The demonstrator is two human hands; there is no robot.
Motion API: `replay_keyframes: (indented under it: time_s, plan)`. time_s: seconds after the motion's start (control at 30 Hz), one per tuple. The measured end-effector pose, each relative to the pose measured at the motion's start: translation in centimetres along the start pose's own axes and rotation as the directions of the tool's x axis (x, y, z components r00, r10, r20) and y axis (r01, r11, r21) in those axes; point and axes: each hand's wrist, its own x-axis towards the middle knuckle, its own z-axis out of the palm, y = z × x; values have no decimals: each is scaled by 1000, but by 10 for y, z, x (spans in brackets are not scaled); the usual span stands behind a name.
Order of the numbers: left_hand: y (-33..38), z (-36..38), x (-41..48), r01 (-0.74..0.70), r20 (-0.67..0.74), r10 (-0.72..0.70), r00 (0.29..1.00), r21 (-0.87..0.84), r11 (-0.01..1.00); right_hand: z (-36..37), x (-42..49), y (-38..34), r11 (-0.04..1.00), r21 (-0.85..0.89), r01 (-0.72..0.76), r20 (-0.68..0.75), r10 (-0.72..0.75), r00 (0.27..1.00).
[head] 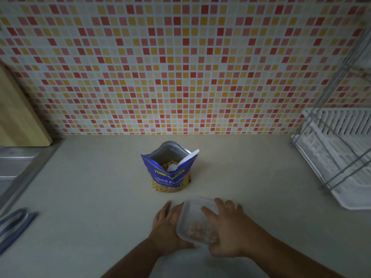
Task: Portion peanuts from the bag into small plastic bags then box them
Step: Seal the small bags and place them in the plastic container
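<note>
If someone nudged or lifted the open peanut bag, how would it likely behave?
The peanut bag would probably flex, not hold shape: its film mouth gapes unevenly. It stands upright with a white spoon leaning out, so a push high up might tip it and spill. The nut-filled base likely steadies it.

I see the peanut bag point(169, 174) mid-worktop point(90, 187), spoon point(183, 161) in it, box point(190, 214) before it, rack point(337, 157) at the right edge.
</note>
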Motion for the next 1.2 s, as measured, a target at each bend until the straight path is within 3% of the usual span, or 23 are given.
replay_keyframes:
  time_s: [0.67, 0.8, 0.9, 0.97, 1.03, 1.1, 1.2]
  plan:
    - [-13, 6, 5, -120, -48, 120, 992, 1, 993, 12, 8, 4, 999, 42, 18, 23, -19, 1000]
    - [-33, 0, 6, -268, -168, 243, 955, -147, 952, 16, 7, 15, 998, 29, 52, -37, -51, 998]
    - [-33, -12, 1, -280, -355, 133, 925, -405, 870, 20, 5, 11, 999, 43, -24, -195, 32, 980]
    - [-21, -18, 0, -296, -454, 72, 888, -445, 845, 33, 8, 8, 979, 130, -158, -203, 182, 962]
    - [-1, -18, -1, -346, -471, 164, 867, -331, 878, 47, 11, 3, 957, 199, -212, -206, 252, 946]
    - [17, -9, -1, -359, -399, 283, 872, -131, 924, 59, 13, -1, 951, 221, -216, -233, 266, 935]
    - [24, 6, 4, -271, -342, 302, 890, 137, 953, 70, 15, -2, 952, 213, -220, -276, 274, 921]
